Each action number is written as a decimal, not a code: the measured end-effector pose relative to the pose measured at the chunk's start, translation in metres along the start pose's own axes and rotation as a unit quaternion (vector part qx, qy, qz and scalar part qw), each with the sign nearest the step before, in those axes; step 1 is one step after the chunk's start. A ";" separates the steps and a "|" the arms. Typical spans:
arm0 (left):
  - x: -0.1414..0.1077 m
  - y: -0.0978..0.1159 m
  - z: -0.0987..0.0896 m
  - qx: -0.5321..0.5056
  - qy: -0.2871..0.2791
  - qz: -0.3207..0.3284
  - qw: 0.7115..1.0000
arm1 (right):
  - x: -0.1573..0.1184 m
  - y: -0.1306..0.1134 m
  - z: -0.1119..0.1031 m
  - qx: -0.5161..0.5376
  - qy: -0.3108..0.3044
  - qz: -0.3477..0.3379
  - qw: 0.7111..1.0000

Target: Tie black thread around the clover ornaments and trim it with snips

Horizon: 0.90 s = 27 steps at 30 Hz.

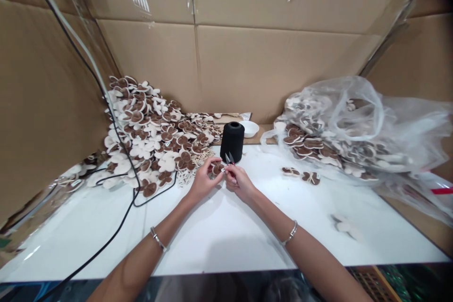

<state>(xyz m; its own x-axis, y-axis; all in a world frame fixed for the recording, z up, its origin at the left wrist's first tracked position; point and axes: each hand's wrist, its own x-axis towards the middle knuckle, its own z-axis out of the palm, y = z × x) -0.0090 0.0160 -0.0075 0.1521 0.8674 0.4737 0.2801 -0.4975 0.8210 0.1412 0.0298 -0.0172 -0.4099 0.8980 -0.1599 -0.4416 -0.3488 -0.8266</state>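
Note:
Near the middle of the white table, my left hand (205,179) is closed on a small brown and white fabric flower (217,168). My right hand (240,182) meets it from the right, fingers closed around small scissors (230,160) with red handles, whose blades point up and away from me. The fingertips of both hands come together at the flower's right edge. Just behind them stands a black thread cone (232,140). A large heap of brown and white flowers (148,137) lies to the left of my hands.
A clear plastic bag (357,122) with many flowers lies at the right. Two brown pieces (310,178) and a blurred pale piece (346,226) rest nearer me. A white bowl (249,129) sits behind the cone. A black cable (131,203) crosses the left side. Cardboard walls (283,66) enclose the table.

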 end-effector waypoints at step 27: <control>0.004 -0.012 -0.001 -0.090 0.009 -0.073 0.993 | 0.002 0.007 0.005 -0.064 0.095 -0.086 0.990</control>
<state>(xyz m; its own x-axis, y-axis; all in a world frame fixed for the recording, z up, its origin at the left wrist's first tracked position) -0.0129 0.0253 -0.0157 0.1050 0.9310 0.3496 0.1233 -0.3610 0.9244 0.1332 0.0277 -0.0202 -0.1735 0.9798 -0.0990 -0.3828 -0.1597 -0.9099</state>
